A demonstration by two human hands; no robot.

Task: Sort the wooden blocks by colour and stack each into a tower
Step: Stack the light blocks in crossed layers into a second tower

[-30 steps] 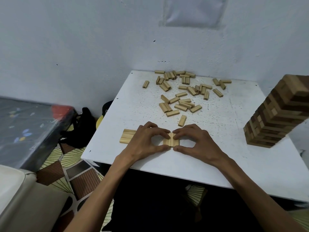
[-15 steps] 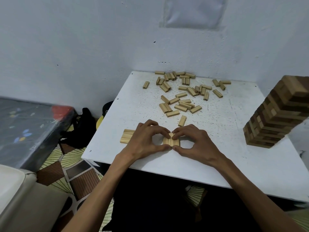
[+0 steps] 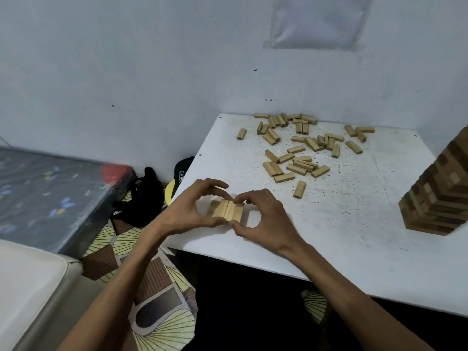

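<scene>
Two-handed grip: pinches a row of pale blocks (image 3: pixel 228 211) between left hand (image 3: pixel 188 212) and right hand (image 3: pixel 267 224), thumbs at the near side, fingers curled over the far side. Holds it close to the table's (image 3: pixel 336 239) front-left corner. Beyond, toward the rear edge, loose blocks (image 3: pixel 296 158) scattered. At the right edge, a tall mixed-colour tower (image 3: pixel 442 198).

Our left hand (image 3: pixel 187 211) and right hand (image 3: pixel 268 219) meet, fingers (image 3: pixel 212 184) curled, pinching the blocks (image 3: pixel 229 211) from both sides; forearms extended forward.
</scene>
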